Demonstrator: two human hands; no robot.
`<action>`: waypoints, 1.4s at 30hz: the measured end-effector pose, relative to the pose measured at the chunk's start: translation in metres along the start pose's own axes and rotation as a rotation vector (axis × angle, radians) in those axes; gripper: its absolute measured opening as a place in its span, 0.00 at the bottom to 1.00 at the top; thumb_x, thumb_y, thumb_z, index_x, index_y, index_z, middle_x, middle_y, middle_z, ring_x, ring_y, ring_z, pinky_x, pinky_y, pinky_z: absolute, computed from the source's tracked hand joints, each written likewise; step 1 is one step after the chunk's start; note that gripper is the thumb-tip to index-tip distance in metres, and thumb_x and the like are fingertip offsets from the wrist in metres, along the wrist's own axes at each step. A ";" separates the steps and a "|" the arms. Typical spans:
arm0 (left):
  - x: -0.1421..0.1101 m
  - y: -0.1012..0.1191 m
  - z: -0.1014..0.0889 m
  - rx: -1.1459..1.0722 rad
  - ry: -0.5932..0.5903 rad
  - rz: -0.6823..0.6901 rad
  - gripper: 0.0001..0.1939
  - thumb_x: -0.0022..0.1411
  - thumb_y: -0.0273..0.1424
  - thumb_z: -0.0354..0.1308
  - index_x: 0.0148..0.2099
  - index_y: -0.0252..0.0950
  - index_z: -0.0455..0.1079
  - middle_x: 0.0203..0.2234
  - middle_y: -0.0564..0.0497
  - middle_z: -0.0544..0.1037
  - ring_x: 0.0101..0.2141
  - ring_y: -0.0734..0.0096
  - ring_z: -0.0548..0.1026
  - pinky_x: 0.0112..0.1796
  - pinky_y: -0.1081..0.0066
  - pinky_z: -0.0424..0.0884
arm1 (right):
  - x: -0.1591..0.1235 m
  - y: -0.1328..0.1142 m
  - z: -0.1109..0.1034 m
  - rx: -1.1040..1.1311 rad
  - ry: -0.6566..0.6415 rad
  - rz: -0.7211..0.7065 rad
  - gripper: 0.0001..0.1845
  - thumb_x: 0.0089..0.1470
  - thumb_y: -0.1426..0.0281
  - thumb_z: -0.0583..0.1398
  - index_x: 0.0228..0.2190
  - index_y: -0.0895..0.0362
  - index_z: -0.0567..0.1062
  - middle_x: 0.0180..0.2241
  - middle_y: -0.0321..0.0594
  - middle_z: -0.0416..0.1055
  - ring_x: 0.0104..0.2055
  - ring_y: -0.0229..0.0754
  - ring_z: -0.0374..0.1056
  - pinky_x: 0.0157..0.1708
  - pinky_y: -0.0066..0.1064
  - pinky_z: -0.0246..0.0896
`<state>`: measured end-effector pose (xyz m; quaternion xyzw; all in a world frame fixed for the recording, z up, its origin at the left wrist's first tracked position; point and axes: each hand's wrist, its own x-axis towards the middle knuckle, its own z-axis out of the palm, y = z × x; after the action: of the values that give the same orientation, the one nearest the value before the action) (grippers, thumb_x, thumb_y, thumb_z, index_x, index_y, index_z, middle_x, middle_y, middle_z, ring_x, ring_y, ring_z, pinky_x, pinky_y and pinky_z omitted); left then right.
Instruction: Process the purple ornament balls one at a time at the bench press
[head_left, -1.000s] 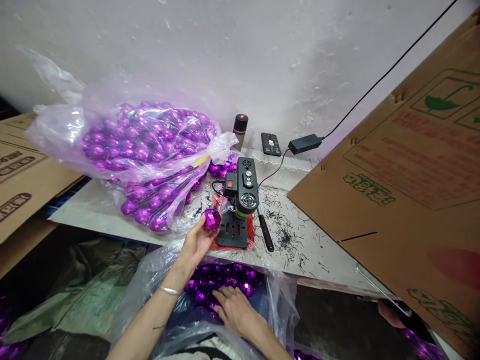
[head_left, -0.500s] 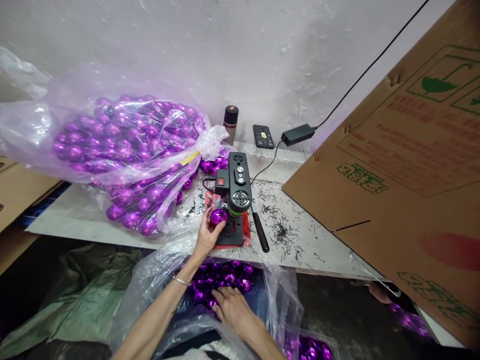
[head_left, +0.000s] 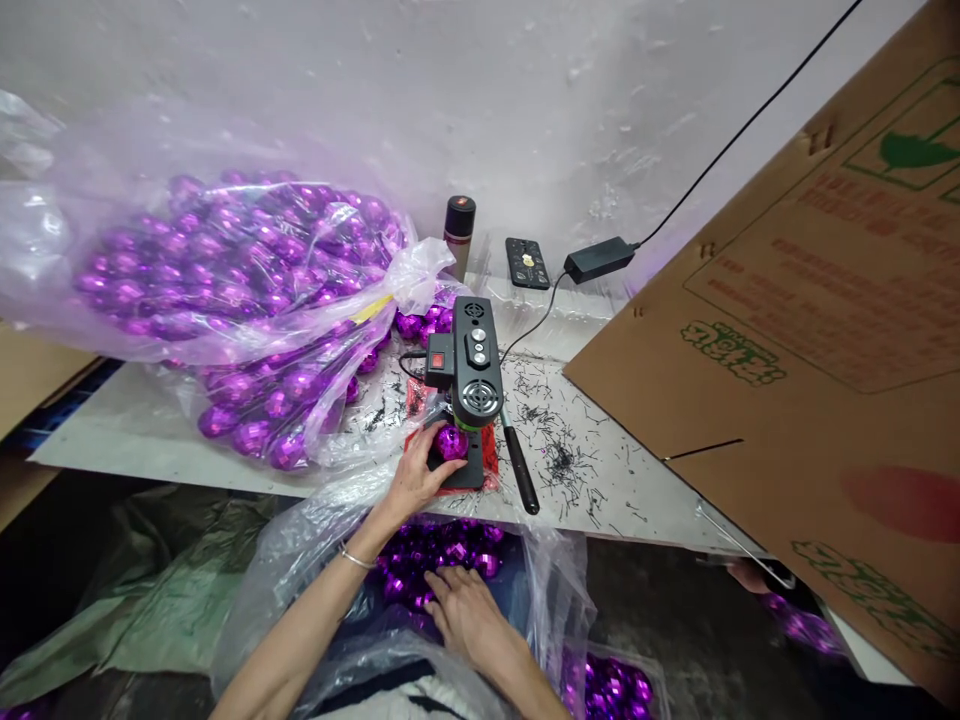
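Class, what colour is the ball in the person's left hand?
The ball in the left hand is shiny purple; it shows in the head view.

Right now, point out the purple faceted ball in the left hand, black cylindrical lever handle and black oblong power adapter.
Purple faceted ball (head_left: 452, 442): head view, visible middle.
Lever handle (head_left: 520, 470): head view, grip's middle.
Power adapter (head_left: 600, 260): head view, casing's middle.

We see a glossy, mirror-faceted finish on the held ball (head_left: 452, 441) — matt black casing on the machine (head_left: 477, 375) — crinkled, shiny clear plastic on the left bag (head_left: 421, 274), dull brown cardboard on the right carton (head_left: 750, 425), and smooth, silvery, metal-looking shine on the near bracelet (head_left: 355, 560).
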<state>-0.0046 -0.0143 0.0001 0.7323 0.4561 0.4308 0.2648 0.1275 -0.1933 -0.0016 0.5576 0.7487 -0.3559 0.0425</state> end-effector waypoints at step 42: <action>0.012 0.007 0.007 -0.087 -0.052 -0.030 0.33 0.62 0.44 0.71 0.65 0.40 0.70 0.57 0.40 0.81 0.58 0.47 0.78 0.63 0.46 0.68 | 0.051 -0.008 -0.156 0.113 1.503 -0.602 0.16 0.72 0.68 0.47 0.31 0.51 0.66 0.26 0.34 0.68 0.26 0.39 0.63 0.31 0.35 0.64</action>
<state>0.0075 -0.0069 0.0064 0.7243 0.4408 0.4270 0.3143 0.1538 -0.0631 0.0942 0.4236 0.6760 0.0801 -0.5977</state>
